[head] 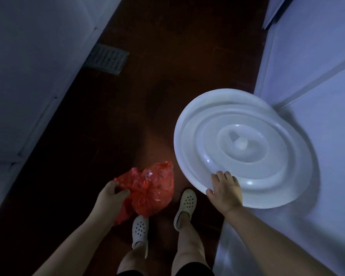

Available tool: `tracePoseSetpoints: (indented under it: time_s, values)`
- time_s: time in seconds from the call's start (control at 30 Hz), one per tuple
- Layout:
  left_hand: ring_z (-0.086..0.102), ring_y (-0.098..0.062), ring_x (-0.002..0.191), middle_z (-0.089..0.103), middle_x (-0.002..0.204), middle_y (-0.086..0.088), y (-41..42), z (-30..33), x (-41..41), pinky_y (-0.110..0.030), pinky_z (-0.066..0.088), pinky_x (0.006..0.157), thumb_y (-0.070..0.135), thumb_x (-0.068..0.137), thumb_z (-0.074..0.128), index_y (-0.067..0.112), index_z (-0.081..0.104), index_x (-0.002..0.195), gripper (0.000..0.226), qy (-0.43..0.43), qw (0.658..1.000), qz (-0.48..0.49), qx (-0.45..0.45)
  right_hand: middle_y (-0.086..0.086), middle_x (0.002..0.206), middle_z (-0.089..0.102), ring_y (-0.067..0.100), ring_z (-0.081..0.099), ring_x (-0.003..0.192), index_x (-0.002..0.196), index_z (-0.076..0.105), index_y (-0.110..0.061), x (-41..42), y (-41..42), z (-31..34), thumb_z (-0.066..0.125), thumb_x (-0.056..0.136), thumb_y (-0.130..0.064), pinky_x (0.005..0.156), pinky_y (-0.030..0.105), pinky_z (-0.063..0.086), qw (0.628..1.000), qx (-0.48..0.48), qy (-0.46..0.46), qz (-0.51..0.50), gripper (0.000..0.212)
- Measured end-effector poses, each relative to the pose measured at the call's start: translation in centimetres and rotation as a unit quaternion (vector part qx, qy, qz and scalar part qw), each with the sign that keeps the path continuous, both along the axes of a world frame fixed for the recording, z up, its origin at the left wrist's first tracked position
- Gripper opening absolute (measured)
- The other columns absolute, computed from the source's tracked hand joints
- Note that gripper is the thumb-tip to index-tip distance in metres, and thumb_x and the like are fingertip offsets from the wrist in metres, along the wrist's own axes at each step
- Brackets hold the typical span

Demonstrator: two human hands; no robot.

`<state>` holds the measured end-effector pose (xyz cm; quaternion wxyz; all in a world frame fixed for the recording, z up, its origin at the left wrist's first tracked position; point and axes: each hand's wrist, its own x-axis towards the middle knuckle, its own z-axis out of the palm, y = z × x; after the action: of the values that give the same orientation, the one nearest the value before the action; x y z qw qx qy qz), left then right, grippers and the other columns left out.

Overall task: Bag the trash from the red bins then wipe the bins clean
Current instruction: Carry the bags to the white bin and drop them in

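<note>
The left hand point(111, 194) holds a crinkly red plastic bag point(147, 193) that is tied in a knot. The fingers curl around the top of the bag, near the knot, and the rest of the bag hangs to the right of the fingers, above the dark brown floor point(167, 66).

The right hand point(225, 191) grips the near edge of a big round white plastic lid point(243, 146). The fingers curl over the top of the rim. The lid is tilted and sits near a white wall point(317, 56).

Two feet in white clogs with holes point(187, 202) stand on the floor under the bag.
</note>
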<state>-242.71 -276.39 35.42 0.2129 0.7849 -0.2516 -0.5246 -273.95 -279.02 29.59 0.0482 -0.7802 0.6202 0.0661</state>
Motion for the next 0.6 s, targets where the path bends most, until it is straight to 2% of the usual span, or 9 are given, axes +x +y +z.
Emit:
tracePoseSetpoints:
  time_s: [0.1,0.17,0.23,0.27,0.3,0.37,0.43,0.5,0.6]
  values:
    - [0.063,-0.019,0.052,0.067,0.070,-0.008,0.0,2.9,0.0,-0.031,0.048,0.049,0.011,0.085,0.062,0.014,0.060,0.085,0.004,0.001,0.999,0.008,-0.032,0.007,0.069,0.057,0.026,0.057,0.061,0.070,0.064,-0.008,-1.6,-0.7,4.4,0.077,0.057,-0.026,0.054,0.031,0.049,0.997,-0.067,0.023,0.035,0.026]
    - [0.065,-0.017,0.049,0.068,0.068,-0.007,-0.1,5.0,-0.3,-0.029,0.048,0.044,0.011,0.085,0.062,0.014,0.060,0.085,0.003,0.004,0.998,0.016,-0.054,0.008,0.066,0.060,0.028,0.061,0.061,0.068,0.065,-0.008,-3.0,-1.9,7.4,0.083,0.051,-0.011,0.055,0.031,0.051,0.992,-0.123,0.008,0.006,0.025]
    - [0.066,-0.015,0.050,0.069,0.067,-0.006,-0.4,7.3,-0.8,-0.026,0.047,0.043,0.009,0.084,0.063,0.013,0.061,0.084,0.004,0.015,0.996,0.017,-0.083,0.011,0.062,0.060,0.029,0.062,0.057,0.063,0.063,-0.005,-4.5,-3.2,10.5,0.070,0.059,0.000,0.050,0.031,0.051,0.983,-0.185,-0.017,-0.014,0.009]
    - [0.065,-0.013,0.049,0.069,0.064,-0.004,-0.7,8.5,-1.2,-0.024,0.046,0.041,0.009,0.084,0.063,0.014,0.062,0.083,0.005,0.015,0.995,0.008,-0.100,0.012,0.060,0.059,0.029,0.062,0.055,0.062,0.062,-0.004,-5.1,-3.7,12.1,0.062,0.063,0.000,0.047,0.031,0.051,0.979,-0.205,-0.019,-0.012,0.005]
    - [0.063,-0.013,0.047,0.067,0.062,-0.002,-1.1,9.7,-1.8,-0.024,0.045,0.042,0.010,0.083,0.063,0.015,0.062,0.081,0.005,0.011,0.993,-0.005,-0.114,0.012,0.059,0.058,0.029,0.061,0.054,0.061,0.061,-0.003,-5.6,-4.0,13.5,0.061,0.063,0.002,0.045,0.030,0.050,0.977,-0.215,-0.010,-0.010,0.005]
    - [0.060,-0.015,0.052,0.065,0.067,-0.006,-2.2,12.2,-3.1,-0.030,0.046,0.049,0.010,0.083,0.063,0.014,0.061,0.080,0.006,0.013,0.989,-0.024,-0.143,0.013,0.058,0.057,0.029,0.059,0.051,0.061,0.059,-0.002,-6.5,-4.4,16.1,0.077,0.054,0.006,0.041,0.027,0.047,0.975,-0.219,0.014,-0.038,0.021]
    - [0.061,-0.024,0.064,0.065,0.076,-0.014,-3.3,14.5,-4.5,-0.039,0.050,0.060,0.010,0.083,0.062,0.011,0.061,0.082,0.002,0.029,0.984,-0.039,-0.169,0.014,0.055,0.056,0.028,0.058,0.045,0.060,0.057,-0.001,-7.4,-4.3,18.5,0.085,0.047,0.006,0.037,0.025,0.042,0.967,-0.234,0.005,-0.096,0.031]
    - [0.063,-0.029,0.074,0.066,0.083,-0.014,-4.3,16.9,-6.1,-0.043,0.052,0.070,0.014,0.084,0.061,0.013,0.062,0.084,0.001,0.036,0.978,-0.064,-0.194,0.017,0.055,0.056,0.031,0.056,0.041,0.062,0.057,0.003,-8.6,-4.0,20.2,0.086,0.051,0.005,0.033,0.026,0.040,0.954,-0.256,-0.029,-0.153,0.031]
    - [0.061,-0.024,0.071,0.064,0.078,-0.010,-6.0,20.2,-8.8,-0.038,0.050,0.067,0.018,0.084,0.060,0.015,0.061,0.081,0.005,0.034,0.965,-0.106,-0.239,0.023,0.064,0.059,0.039,0.059,0.049,0.072,0.057,0.007,-10.4,-3.8,22.2,0.079,0.067,0.005,0.036,0.036,0.044,0.933,-0.289,-0.107,-0.187,0.022]
